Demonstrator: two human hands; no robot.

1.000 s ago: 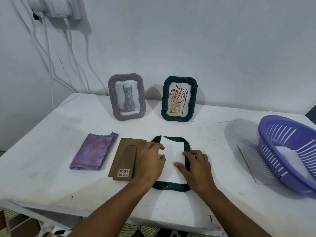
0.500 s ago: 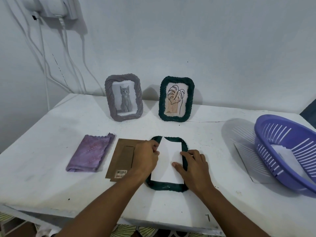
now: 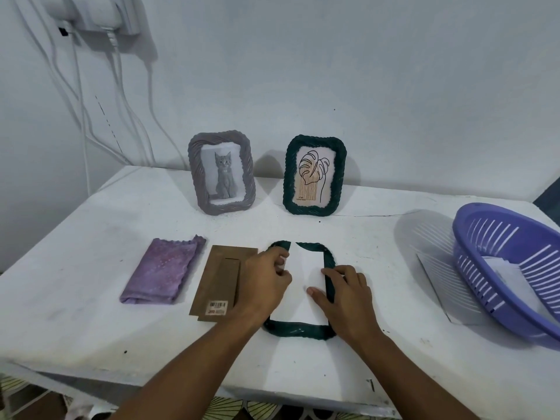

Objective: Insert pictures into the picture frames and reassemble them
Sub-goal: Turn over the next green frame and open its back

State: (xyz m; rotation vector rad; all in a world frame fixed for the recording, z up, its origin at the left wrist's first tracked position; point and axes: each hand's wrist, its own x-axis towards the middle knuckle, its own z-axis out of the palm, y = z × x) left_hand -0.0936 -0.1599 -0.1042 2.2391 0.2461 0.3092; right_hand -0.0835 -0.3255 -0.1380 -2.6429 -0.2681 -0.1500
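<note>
A dark green frame (image 3: 298,331) lies face down near the table's front edge. A white picture (image 3: 306,268) lies blank side up in its opening, its top corner poking over the frame's upper rim. My left hand (image 3: 264,284) holds the picture's left edge with curled fingers. My right hand (image 3: 348,294) rests on the frame's right rim, index finger and thumb pressing the picture. A brown backing board (image 3: 219,281) with a stand and barcode sticker lies just left of the frame.
A grey frame with a cat picture (image 3: 222,175) and a green frame with a leaf drawing (image 3: 313,174) stand at the back. A folded purple cloth (image 3: 163,271) lies left. A purple basket (image 3: 515,268) with papers sits right, on a sheet.
My left hand's fingers have curled tighter on the picture's left edge and the picture has shifted slightly in the frame. My right hand stays on the right rim.
</note>
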